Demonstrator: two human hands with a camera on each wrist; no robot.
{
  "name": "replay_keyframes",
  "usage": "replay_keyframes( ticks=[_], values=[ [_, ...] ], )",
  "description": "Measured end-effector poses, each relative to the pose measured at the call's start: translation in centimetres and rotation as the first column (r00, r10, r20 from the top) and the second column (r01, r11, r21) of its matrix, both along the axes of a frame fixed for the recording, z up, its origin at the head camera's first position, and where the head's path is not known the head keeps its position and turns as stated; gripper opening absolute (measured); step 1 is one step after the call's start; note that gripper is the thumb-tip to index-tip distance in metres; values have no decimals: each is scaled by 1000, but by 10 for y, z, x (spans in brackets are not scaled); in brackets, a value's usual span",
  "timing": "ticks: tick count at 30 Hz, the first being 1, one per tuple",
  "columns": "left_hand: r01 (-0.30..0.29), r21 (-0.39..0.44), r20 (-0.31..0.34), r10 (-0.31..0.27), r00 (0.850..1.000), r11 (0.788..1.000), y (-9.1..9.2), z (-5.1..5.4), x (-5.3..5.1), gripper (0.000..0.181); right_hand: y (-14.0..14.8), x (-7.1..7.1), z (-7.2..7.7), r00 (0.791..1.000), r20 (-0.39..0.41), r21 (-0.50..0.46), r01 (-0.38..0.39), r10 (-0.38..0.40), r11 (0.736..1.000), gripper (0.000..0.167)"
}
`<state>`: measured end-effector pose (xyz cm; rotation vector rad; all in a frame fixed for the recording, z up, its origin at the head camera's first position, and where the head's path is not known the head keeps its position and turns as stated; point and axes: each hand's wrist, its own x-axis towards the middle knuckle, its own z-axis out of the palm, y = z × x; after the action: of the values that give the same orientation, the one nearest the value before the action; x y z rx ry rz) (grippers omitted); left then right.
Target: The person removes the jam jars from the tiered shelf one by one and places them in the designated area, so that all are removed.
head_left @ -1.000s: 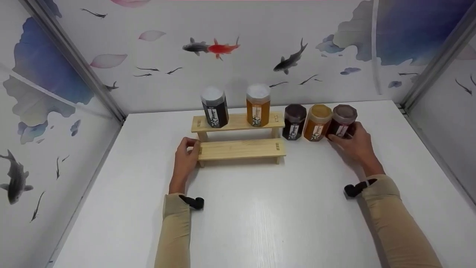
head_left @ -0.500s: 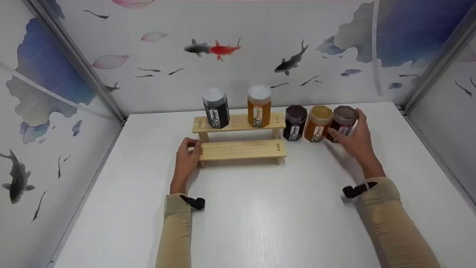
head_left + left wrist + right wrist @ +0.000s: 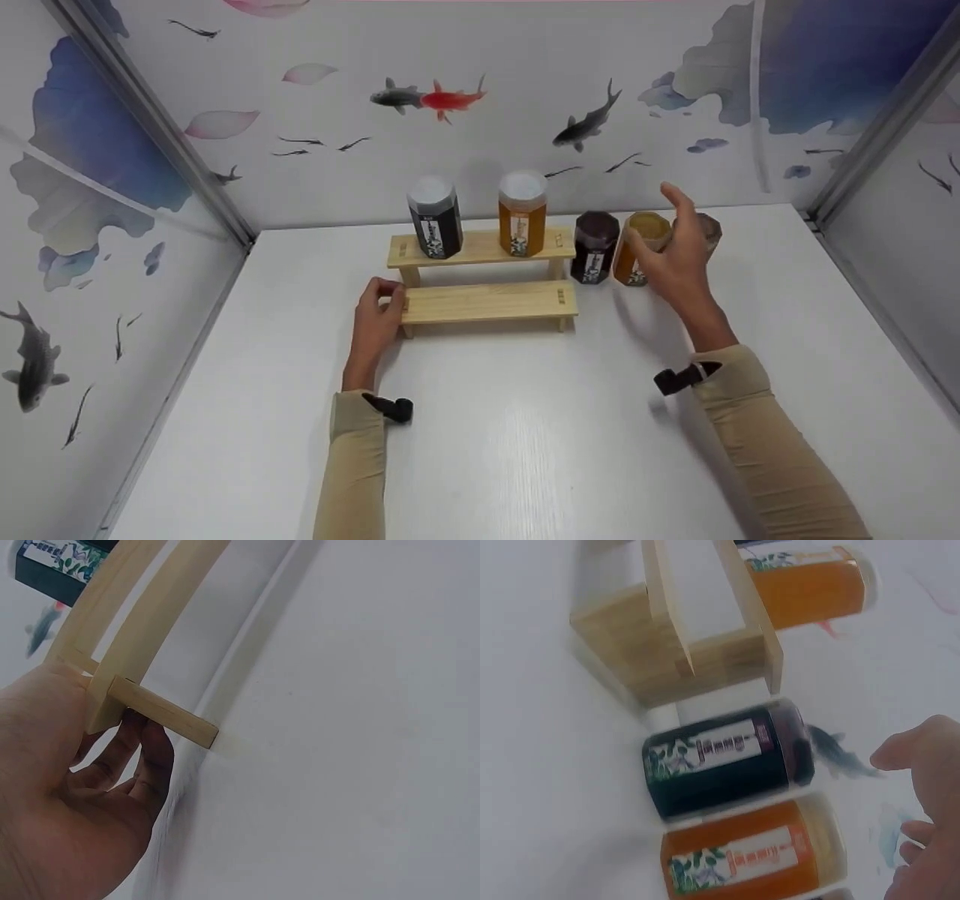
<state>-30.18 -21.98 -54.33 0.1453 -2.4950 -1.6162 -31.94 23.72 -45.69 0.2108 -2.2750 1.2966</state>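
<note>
Shelf pinched at one end by left hand, grip narrow; right hand, grip wide, hovers near amber jar; dark jar stands alongside

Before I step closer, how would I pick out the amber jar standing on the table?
Find the wooden rack on the white table. To its right, in a row of three, the amber jar stands in the middle, partly behind the right hand. Its golden colour sets it apart from the dark jar on its left and brown-topped jar on its right.
</note>
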Motion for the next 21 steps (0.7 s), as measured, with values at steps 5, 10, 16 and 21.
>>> replay_keyframes(
  ticks=[5, 10, 16, 21],
  values=[
    [-1, 0, -3, 1, 1000, 1000, -2, 0, 0, 23, -39, -5, -5, 988, -26, -61, -151, 149, 987, 72],
    [-11, 6, -2, 11, 1000, 1000, -2, -1, 1, 23, -78, -5, -9, 947, 8, -97, -320, 323, 942, 80],
    [-15, 15, -6, 15, 1000, 1000, -1, -1, 2, 23, -118, -5, -16, 918, 9, -151, -391, 396, 908, 94],
    [-13, 9, -6, 13, 1000, 1000, 0, -1, 2, 23, -141, -8, -17, 963, 26, -170, -259, 267, 951, 96]
  ],
)
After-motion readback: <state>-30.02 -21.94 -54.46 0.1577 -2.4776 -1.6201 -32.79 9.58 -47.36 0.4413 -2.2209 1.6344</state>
